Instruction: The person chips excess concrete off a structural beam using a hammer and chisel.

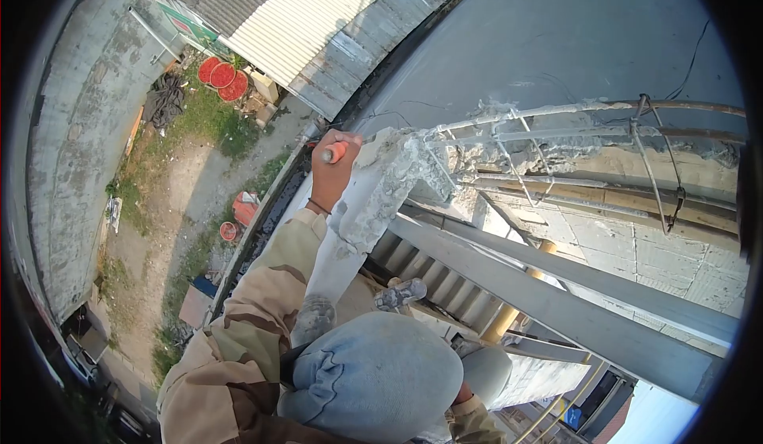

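At the broken end of a grey concrete beam (pixel 389 178), my left hand (pixel 330 180) is closed around an orange-handled tool (pixel 337 152). A round grey end pokes out of the grip toward me; the tool's far part is hidden. Rough, chipped concrete lies right beside this hand. My right hand (pixel 462 395) is low in view, mostly behind my bent knee (pixel 381 372), and its fingers do not show. Bare steel reinforcing bars (pixel 556 110) with wire stirrups (pixel 656 170) run rightward from the broken concrete.
Steep drop on the left to a dirt yard (pixel 171 206) with red round trays (pixel 222 77) and an orange bucket (pixel 229 231). A corrugated roof (pixel 294 27) lies beyond. Long grey metal beams (pixel 556 293) slant below the bars. My shoe (pixel 401 294) rests near corrugated sheeting (pixel 429 269).
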The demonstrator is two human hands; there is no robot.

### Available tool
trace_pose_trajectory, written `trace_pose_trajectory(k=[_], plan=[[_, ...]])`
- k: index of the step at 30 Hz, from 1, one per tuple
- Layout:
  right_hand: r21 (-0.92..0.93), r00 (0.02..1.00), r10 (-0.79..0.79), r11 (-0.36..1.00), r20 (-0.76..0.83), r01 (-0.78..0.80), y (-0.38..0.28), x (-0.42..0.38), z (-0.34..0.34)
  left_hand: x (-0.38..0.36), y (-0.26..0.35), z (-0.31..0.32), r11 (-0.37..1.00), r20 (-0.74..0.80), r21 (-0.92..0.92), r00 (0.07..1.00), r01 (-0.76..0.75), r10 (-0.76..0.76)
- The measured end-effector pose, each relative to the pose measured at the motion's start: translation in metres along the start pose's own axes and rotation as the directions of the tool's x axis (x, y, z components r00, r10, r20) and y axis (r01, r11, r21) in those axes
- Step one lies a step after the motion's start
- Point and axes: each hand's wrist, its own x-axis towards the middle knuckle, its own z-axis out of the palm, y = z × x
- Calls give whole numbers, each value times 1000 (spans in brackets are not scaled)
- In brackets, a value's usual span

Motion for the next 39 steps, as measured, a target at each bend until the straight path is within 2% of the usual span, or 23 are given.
trace_pose_trajectory(k=[2,5,9,11,12,13,15,16,17,18,20,22,23,25,27,29,30,32,33,34,36,38,39], plan=[[22,1000,0,1000,-10,0,8,-7,1,26,2,31,986,56,4,984,-170,169],[57,1000,19,998,-5,-18,23,-28,2,32,-31,53,990,176,57,978,-127,116],[98,992,95,990,85,-103,52,-44,8,-23,0,18,976,272,174,959,-130,79],[218,999,-7,976,41,-2,37,-56,2,-57,16,-22,984,275,172,961,-47,-2],[226,999,-9,974,38,0,51,-52,9,-65,19,-36,987,258,159,963,32,-73],[300,1000,-31,953,2,29,75,-51,21,-68,27,-37,985,264,167,961,39,-83],[381,999,-29,924,-32,38,86,-59,29,-79,45,-42,953,65,-278,992,120,-106],[449,999,11,893,49,-32,73,-54,21,-79,43,-41,953,73,-271,990,132,-117],[507,991,40,856,131,-102,58,-50,12,-73,39,-37,890,151,-426,983,163,-108],[514,991,44,852,128,-104,35,-50,3,-66,33,-31,800,225,-566,971,198,-82],[598,977,174,772,126,-215,-7,-57,-13,-68,8,-18,809,226,-547,969,214,-103],[630,977,133,748,167,-210,32,-54,2,-80,-22,-16,806,245,-507,948,305,-204],[659,974,87,723,207,-205,48,-51,5,-94,-21,-21,784,234,-554,956,281,-177],[619,981,96,764,171,-183,53,-55,4,-132,-10,-43,849,241,-400,933,345,-266],[574,986,89,804,139,-154,51,-51,0,-174,16,-60,871,190,-337,932,358,-309],[560,939,274,754,208,-344,45,-52,-5,-197,45,-85,919,350,136,850,370,-394],[561,940,272,755,204,-340,48,-53,-5,-212,53,-91,921,352,134,851,367,-390],[603,933,266,712,242,-359,59,-48,-4,-228,58,-97,944,457,-34,845,328,-277],[607,934,269,709,236,-358,61,-47,-3,-228,56,-97,950,395,-95,888,296,-237],[602,933,279,713,226,-359,62,-47,-2,-222,60,-88,948,403,-93,882,304,-243],[596,935,287,721,207,-353,60,-52,-1,-207,66,-66,996,47,88,999,16,-20],[559,927,319,740,199,-375,54,-49,-4,-200,57,-73,1000,20,11,1000,-8,8],[561,934,304,748,188,-356,55,-44,-5,-194,71,-75,990,99,-37,986,138,-134]])
